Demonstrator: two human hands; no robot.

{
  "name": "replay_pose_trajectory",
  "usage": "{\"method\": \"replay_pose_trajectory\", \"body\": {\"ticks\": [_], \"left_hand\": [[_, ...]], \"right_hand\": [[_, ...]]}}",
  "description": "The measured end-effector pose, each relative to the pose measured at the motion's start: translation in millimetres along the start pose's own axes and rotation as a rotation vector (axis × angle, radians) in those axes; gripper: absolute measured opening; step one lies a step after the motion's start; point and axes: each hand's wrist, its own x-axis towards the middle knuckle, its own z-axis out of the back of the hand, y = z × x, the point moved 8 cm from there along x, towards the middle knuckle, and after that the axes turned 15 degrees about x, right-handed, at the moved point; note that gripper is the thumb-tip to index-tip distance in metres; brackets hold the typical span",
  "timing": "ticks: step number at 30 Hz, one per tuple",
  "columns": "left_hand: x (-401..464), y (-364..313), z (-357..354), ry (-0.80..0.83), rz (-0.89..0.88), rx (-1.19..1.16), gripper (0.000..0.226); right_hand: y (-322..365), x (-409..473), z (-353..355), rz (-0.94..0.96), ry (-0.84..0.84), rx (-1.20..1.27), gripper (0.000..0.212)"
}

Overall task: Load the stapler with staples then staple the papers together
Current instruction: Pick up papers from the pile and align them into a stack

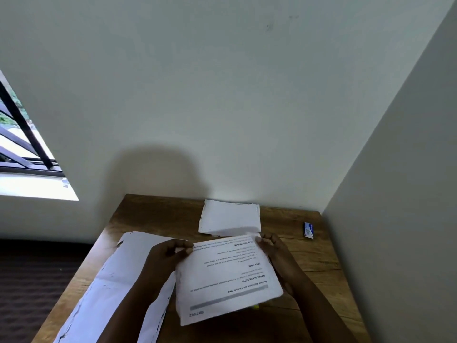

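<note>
A: Right, sweeping left to right. Far left, a barred window (24, 144) set in the pale wall (222, 82). Below it the wooden table (321, 268) fills the corner.

B: What's on the left of the table?

A: A large creased white sheet (111, 280), lying flat and running off the near edge. I see the left hand (165, 256) over it, fingers pinched shut on the far left corner of a printed sheet (227, 276).

B: Is that sheet resting on the table?

A: It is held up at a tilt between both hands, print upside down to me; headings read, the small type does not. Behind it, against the wall, a small stack of white papers (230, 217) lies flat, edges ragged.

B: The right hand?

A: The right hand (274, 248) is clamped on the far right corner of the same printed sheet, thumb on top.

B: Staples? Stapler?

A: A small blue-and-white box (309, 230), likely the staples, sits well apart at the table's right, near the side wall. Something yellow (256, 306) peeks out under the sheet's near edge; I cannot tell what it is.
</note>
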Motion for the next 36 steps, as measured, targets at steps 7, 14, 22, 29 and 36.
{"method": "replay_pose_trajectory", "body": {"ticks": [7,14,22,29,36], "left_hand": [[0,-3,2,-0.034,-0.024,-0.015,0.016],[-9,-12,-35,0.339,-0.048,0.017,0.021],[-19,-26,-67,0.457,-0.155,-0.025,0.037],[-8,-21,-62,0.315,-0.102,-0.17,0.047],[-9,-23,-71,0.38,-0.131,-0.235,0.055]], "right_hand": [[-6,1,5,0.001,0.014,-0.098,0.057],[10,2,26,0.144,-0.29,0.357,0.043],[-4,4,3,-0.044,-0.133,0.443,0.047],[-16,1,-9,-0.043,-0.01,0.143,0.042],[5,0,-1,0.14,-0.134,-0.034,0.033]]}}
